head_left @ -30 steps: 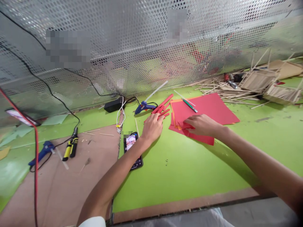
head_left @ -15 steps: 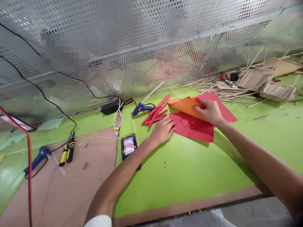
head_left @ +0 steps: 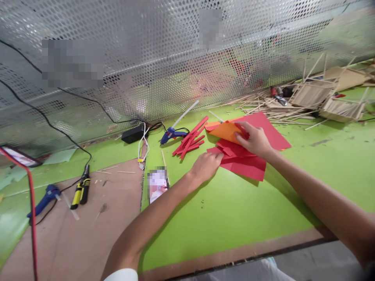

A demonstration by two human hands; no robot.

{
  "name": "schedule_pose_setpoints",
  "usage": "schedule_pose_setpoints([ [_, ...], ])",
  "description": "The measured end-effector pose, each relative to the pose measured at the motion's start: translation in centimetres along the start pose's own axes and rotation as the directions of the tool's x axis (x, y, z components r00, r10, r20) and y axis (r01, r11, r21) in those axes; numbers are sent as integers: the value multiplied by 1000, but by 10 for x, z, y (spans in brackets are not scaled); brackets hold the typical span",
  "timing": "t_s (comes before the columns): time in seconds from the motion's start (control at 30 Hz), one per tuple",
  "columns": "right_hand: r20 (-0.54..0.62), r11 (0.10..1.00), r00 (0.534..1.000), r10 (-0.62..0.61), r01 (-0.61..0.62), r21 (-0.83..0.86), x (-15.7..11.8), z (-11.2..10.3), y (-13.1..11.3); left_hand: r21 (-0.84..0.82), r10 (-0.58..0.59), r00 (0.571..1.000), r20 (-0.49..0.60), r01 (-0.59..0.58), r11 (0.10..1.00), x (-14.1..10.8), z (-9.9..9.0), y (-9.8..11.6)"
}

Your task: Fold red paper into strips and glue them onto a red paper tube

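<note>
My right hand [head_left: 255,138] pinches a folded orange sheet [head_left: 225,132] and holds its near edge up over red paper. Beneath and in front of it lie red paper pieces [head_left: 249,166], some small and loose, on the green table. The fingertips of my left hand [head_left: 206,167] press together on the left edge of these red pieces. A larger red sheet [head_left: 274,134] lies behind and right of my right hand. Rolled red paper strips [head_left: 190,142] are heaped just beyond my left hand.
Behind the strips is a blue glue gun [head_left: 172,134], with a black power adapter [head_left: 133,134] to its left. A phone [head_left: 158,185] lies by my left forearm. Wooden sticks [head_left: 263,107] fill the back right. Yellow-black pliers [head_left: 81,191] and another glue gun [head_left: 45,199] lie left.
My left hand has moved slightly right and toward me, onto the red pieces, and its fingers have drawn together. The red pieces have shifted and now overlap differently. My right hand still holds the orange sheet.
</note>
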State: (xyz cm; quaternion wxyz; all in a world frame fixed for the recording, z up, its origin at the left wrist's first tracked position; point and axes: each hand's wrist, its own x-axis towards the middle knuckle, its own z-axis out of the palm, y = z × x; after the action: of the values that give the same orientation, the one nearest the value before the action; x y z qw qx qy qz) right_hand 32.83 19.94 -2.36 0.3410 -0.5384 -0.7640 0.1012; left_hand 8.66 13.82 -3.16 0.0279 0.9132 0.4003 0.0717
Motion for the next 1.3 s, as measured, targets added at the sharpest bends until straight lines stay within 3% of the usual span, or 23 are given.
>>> schedule_pose_setpoints([
  [0.1,131,978,981,-140,158,-139,-5,2,1,30,21,1000,18,-21,999,-6,-2,5],
  [0.23,313,911,900,-304,371,-181,-6,2,6,55,-4,1000,30,2,998,-14,-5,7],
  [0.43,493,901,797,-349,431,-58,-11,-4,-9,59,-108,992,-58,111,992,-2,-19,-8],
  [0.53,491,906,831,-263,387,-171,-15,0,-16,59,-110,988,-108,116,991,4,-25,-8],
  [0.67,442,922,874,-200,321,-218,-14,9,-10,63,-61,984,-169,72,995,-10,-20,16],
  [0.73,422,928,888,-185,299,-222,-12,11,-5,58,-52,989,-136,60,996,-28,-11,31],
  [0.87,409,930,892,-193,300,-213,-14,13,0,14,-115,992,44,115,993,-63,5,54],
  [1.03,413,877,865,-286,410,-250,-23,16,-5,6,-41,999,15,41,999,-95,6,69],
  [1.17,483,798,825,-292,489,-352,-31,18,-16,24,35,999,-26,-34,999,-113,3,78],
  [1.3,547,798,782,-298,519,-307,-37,17,-29,7,104,994,-30,-104,995,-126,-5,82],
])
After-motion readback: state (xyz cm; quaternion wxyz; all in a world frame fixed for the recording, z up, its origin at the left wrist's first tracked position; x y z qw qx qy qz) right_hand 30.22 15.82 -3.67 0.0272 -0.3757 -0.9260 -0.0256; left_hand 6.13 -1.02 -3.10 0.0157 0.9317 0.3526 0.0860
